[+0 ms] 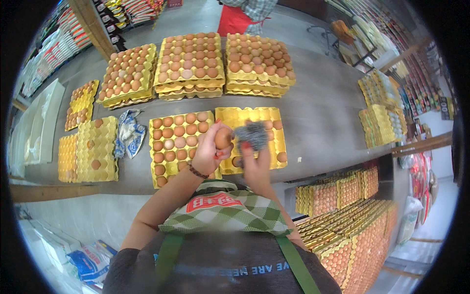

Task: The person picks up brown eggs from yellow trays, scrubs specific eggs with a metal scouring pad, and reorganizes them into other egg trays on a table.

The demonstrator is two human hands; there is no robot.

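Observation:
Above the two nearest egg trays, my left hand [210, 150] grips a brown egg [223, 138] between thumb and fingers. My right hand [255, 165] holds a grey scouring pad of wiry fibres [252, 134], blurred, just right of the egg. Whether pad and egg touch I cannot tell. Under the left hand lies a yellow tray [154, 169] mostly filled with brown eggs. The yellow tray on the right [235, 114] holds only several eggs along its right side and lower edge; the right hand and the pad cover part of it.
Stacked trays of eggs [189, 58] line the table's far side. A blue-and-white cloth [129, 134] lies left, beside a tray with a few eggs [97, 147]. More trays [378, 125] stand at the right end. Large egg stacks [352, 235] fill the lower right. A person in a red apron [235, 22] stands beyond.

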